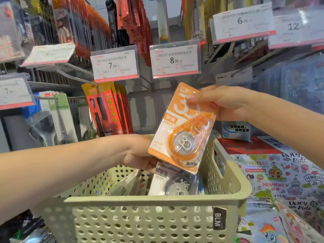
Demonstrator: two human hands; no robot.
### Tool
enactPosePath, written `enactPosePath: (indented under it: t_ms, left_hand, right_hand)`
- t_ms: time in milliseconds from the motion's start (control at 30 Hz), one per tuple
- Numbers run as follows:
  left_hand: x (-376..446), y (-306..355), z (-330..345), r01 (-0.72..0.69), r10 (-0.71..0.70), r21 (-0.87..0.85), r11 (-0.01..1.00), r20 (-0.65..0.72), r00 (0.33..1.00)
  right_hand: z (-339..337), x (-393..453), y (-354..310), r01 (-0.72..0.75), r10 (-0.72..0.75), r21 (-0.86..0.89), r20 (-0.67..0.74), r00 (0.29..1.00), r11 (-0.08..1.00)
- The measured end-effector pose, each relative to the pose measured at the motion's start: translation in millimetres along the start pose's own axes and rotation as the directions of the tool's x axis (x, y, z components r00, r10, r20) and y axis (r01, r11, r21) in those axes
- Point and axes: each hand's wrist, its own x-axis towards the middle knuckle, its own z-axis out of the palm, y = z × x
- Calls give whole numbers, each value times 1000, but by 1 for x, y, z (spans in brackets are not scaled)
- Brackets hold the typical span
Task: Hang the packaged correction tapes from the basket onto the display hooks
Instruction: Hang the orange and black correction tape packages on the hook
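A stationery aisle, tight and crowded, and closest to us a shelf top spread with cartoon-printed packs (287, 188) on the right. Sitting on it, front and centre, the pale green perforated basket (150, 220) with a black BLM tag on its front wall. Inside, more tape packs (175, 185) standing upright, one with a dark dispenser showing through the blister.

Just above the basket's far rim, the orange tape pack (184, 127) is up in the air, tilted, its top leaning right. The right hand (226, 102) pinches its upper edge, thumb across the front of the card. The left hand (140, 153) reaches in behind the pack's lower left corner, fingers curled under there, though what they're gripping I can't make out — the pack hides them.

Behind that, red pen packs (105, 109) hang on a hook at left. Higher up, price tags: 7.90 (114, 64) and 8.00 (175, 60) side by side, with hanging stock packed in rows above.
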Motion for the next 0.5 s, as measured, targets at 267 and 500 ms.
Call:
enactPosePath:
  t_ms: [267,500]
  left_hand:
    - [-35,20,-14,-322,305,-38,946,-228,925]
    - [-54,28,-18,-464,492,164,871,-325,808]
  right_hand:
    - [13,-7,7,-38,39,23,-26,999,999]
    - [32,-8,-2,20,-17,31,-111,994,999]
